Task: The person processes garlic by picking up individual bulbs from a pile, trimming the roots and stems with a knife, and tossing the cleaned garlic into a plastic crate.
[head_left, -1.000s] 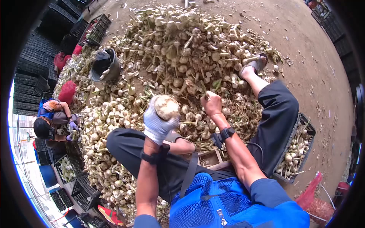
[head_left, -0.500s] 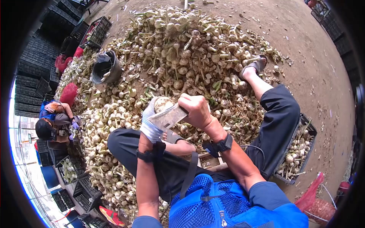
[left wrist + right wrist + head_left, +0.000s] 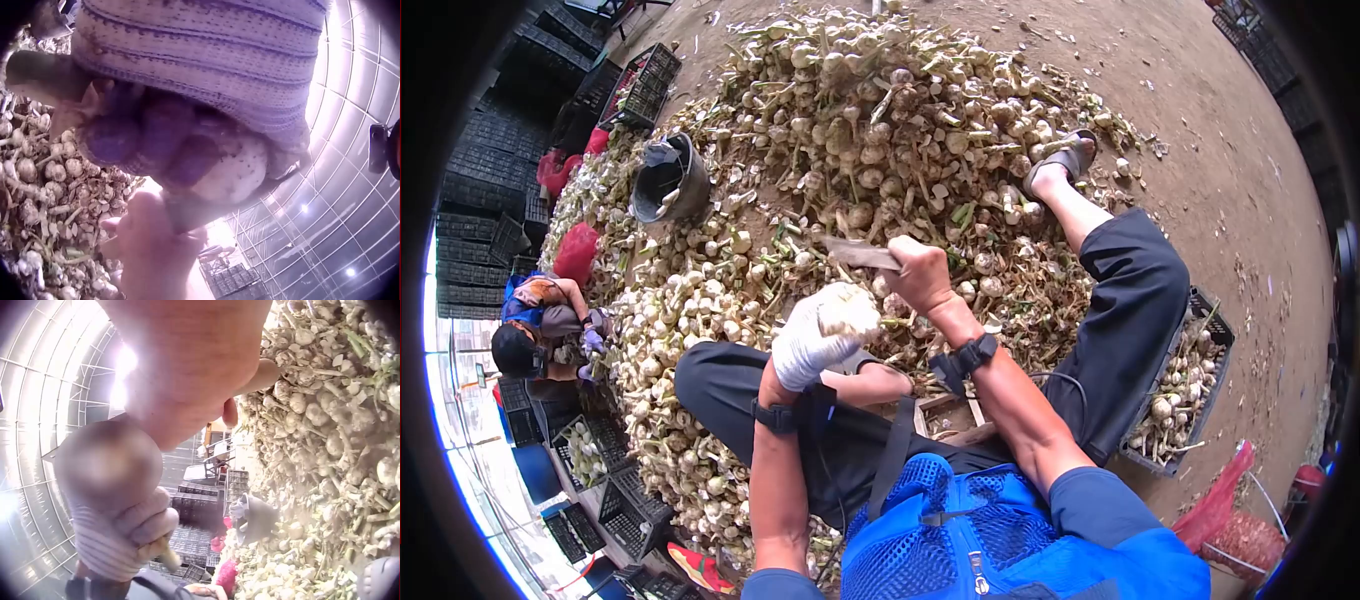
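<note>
The left hand [image 3: 808,345], in a white knit glove, grips a pale garlic bulb [image 3: 850,312] in the head view. In the left wrist view the bulb [image 3: 236,172] shows beneath the gloved fingers [image 3: 150,134]. The bare right hand [image 3: 920,275] holds a flat-bladed knife [image 3: 862,253] above and to the right of the bulb, its blade pointing left and apart from the bulb. In the right wrist view the gloved left hand [image 3: 122,534] has a stem poking out below its fingers, while the right hand [image 3: 194,369] fills the top.
A large garlic heap [image 3: 870,130] lies ahead, with trimmed bulbs [image 3: 670,390] at the left. A bucket [image 3: 685,195] stands at the upper left. A crate of garlic [image 3: 1175,400] is beside the right leg, a wooden frame [image 3: 970,432] between the legs. Another person [image 3: 540,330] sits far left.
The right hand brought the knife to the bulb, then moved it up and away. The left hand has lowered slightly with the bulb, which has turned in its grip.
</note>
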{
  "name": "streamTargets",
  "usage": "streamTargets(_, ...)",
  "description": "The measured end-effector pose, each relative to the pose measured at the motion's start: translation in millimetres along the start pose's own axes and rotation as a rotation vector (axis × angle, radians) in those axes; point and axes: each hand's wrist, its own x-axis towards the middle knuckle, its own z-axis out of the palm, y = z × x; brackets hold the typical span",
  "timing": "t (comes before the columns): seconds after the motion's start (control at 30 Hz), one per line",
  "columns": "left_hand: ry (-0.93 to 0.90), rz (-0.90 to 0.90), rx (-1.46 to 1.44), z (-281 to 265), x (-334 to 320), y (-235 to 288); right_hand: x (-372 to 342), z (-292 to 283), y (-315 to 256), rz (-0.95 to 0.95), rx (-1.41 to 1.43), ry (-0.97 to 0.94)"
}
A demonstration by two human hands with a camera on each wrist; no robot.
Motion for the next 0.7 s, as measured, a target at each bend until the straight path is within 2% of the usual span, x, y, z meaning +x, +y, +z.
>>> streamTargets(0.03,-0.007,0.031,0.020,4,2,-2,-5,4,10,0.122,0.026,-0.017)
streamTargets(0.1,0.099,-0.111,-0.196,6,2,1,-13,9,17,0.311,0.184,0.014)
streamTargets(0.17,0.142,0.021,-0.227,-2,8,-10,-14,14,8,0.611,0.702,-0.085)
streamTargets(0.2,0.240,0.084,-0.265,1,10,-10,-14,20,-2,0.709,0.950,-0.092)
streamTargets(0.23,0.269,0.129,-0.335,2,14,-4,-10,10,-19,0.770,1.006,-0.174)
streamTargets(0.3,0.358,0.147,-0.412,-2,13,-5,-8,-1,-46,0.861,1.302,-0.315)
streamTargets(0.37,0.321,0.174,-0.446,-5,13,-4,-17,12,-51,0.946,1.585,-0.423)
streamTargets(0.4,0.373,0.229,-0.507,2,16,4,-13,5,-63,0.997,1.697,-0.390)
streamTargets(0.43,0.423,0.284,-0.568,6,17,9,-10,0,-67,0.995,1.695,-0.392)
streamTargets(0.47,0.320,0.303,-0.520,-9,16,-6,-5,-5,-70,0.952,1.741,-0.346)
streamTargets(0.5,0.320,0.308,-0.522,-13,13,-3,1,-8,-71,0.906,1.785,-0.299)
streamTargets(0.57,0.508,0.309,-0.200,-18,7,3,9,-21,-69,0.918,1.725,-0.190)
streamTargets(0.6,0.565,0.406,-0.065,-22,5,1,13,-26,-65,0.891,1.626,-0.184)
streamTargets(0.63,0.567,0.409,-0.068,-25,1,-2,17,-31,-63,0.866,1.527,-0.178)
streamTargets(0.7,0.637,0.202,0.043,-26,-4,-6,22,-39,-65,0.806,1.411,-0.175)
